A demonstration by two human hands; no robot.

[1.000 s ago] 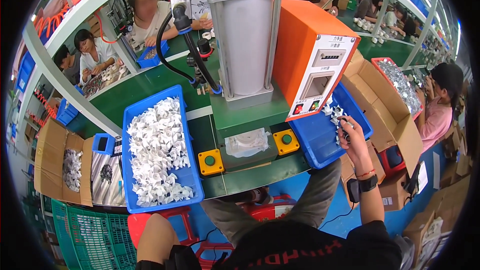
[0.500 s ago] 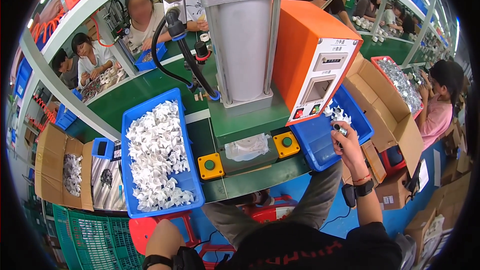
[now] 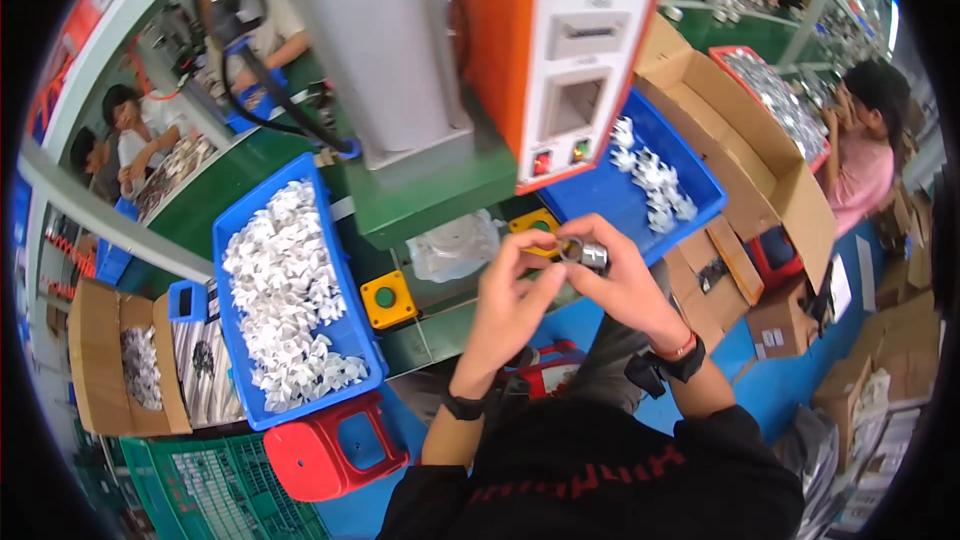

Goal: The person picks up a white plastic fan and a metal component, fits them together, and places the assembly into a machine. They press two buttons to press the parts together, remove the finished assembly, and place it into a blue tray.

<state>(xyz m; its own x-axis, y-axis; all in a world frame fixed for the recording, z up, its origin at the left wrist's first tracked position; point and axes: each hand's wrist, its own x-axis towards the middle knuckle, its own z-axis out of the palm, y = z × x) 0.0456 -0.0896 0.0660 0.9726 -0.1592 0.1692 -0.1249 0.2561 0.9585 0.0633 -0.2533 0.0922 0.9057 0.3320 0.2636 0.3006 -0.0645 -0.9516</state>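
Observation:
In front of the press, my two hands meet over shiny metal sleeves. My right hand [image 3: 635, 285] is closed round a short metal sleeve [image 3: 594, 257], its side showing between thumb and fingers. At its left end a round metal rim shows; whether it belongs to a second sleeve I cannot tell. My left hand [image 3: 512, 305] comes in from the left, thumb and fingertips pinched at that rim. Behind my hands stands the press, with a grey cylinder [image 3: 375, 50], a green base [image 3: 435, 195] and an orange control box [image 3: 510, 40].
Left, a blue tray [image 3: 372, 345] holds many white angular pieces [image 3: 285, 290]. Right, another blue tray [image 3: 590, 195] has several white pieces [image 3: 655, 185]. Yellow button boxes [image 3: 388, 301] flank the press. A red stool [image 3: 315, 455], cardboard boxes [image 3: 715, 110] and co-workers are around.
My left hand has come up from low left to the metal sleeve. My right hand has moved left from the right tray, carrying metal. The view has shifted and turned.

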